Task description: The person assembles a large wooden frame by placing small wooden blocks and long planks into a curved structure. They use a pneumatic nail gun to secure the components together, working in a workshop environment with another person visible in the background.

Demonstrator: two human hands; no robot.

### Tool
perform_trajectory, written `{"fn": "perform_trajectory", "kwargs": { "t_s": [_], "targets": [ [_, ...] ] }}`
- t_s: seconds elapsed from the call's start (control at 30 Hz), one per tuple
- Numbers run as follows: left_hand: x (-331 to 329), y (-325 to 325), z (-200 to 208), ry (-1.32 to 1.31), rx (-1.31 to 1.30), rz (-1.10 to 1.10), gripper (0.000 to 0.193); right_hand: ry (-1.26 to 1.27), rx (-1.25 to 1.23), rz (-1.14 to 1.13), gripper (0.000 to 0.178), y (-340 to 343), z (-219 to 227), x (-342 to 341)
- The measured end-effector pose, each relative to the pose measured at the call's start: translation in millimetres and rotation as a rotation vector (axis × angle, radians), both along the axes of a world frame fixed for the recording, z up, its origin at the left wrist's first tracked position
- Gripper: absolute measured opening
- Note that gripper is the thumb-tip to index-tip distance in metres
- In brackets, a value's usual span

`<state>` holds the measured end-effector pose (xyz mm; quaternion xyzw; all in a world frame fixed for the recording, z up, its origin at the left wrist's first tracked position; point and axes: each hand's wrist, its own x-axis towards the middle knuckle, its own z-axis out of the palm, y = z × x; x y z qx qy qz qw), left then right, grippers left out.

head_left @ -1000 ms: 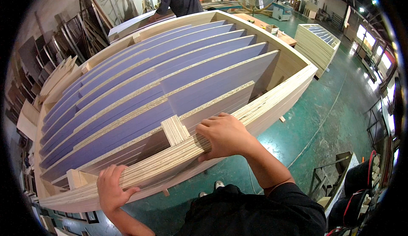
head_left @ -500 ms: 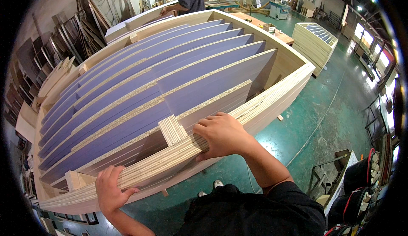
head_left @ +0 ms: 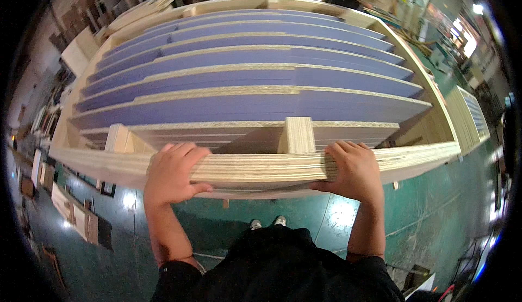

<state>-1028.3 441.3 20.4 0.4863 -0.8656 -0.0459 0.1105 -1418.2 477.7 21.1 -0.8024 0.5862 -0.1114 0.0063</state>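
Note:
A large pale wooden frame [head_left: 413, 158] stands in front of me, with upright purple-faced panels [head_left: 217, 103] set in rows inside it. Layered plywood edges make up its near side [head_left: 261, 166]. My left hand [head_left: 176, 172] is closed over that side, fingers on top and thumb against the outer face, just right of a wooden block [head_left: 117, 139]. My right hand [head_left: 353, 171] grips the same side farther right, beside a second plywood block [head_left: 300, 135]. The fingertips of both hands are partly hidden behind the top edge.
A smaller stack with similar panels [head_left: 466, 119] stands at the right on the green floor [head_left: 217, 228]. Loose boards [head_left: 138, 13] lean at the back left. A pale board piece [head_left: 76, 212] lies low at the left. My shoes [head_left: 267, 223] show below the frame.
My view has swung to face the frame's near side squarely, so the frame looks level now. Both hands keep their hold on the plywood, at about the same places beside the blocks.

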Motion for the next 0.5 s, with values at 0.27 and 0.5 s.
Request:
{"fn": "perform_trajectory", "kwargs": {
  "t_s": [0.27,0.5],
  "targets": [
    [-5.0,-0.3,4.5,0.052,-0.007,-0.004,0.074,0.000,0.001,0.015,0.072,-2.1,0.1,-1.7],
    [-11.6,-2.6,9.8,0.015,0.028,0.016,0.068,-0.018,-0.031,0.037,0.070,-3.7,-2.4,-6.2]
  ]
}}
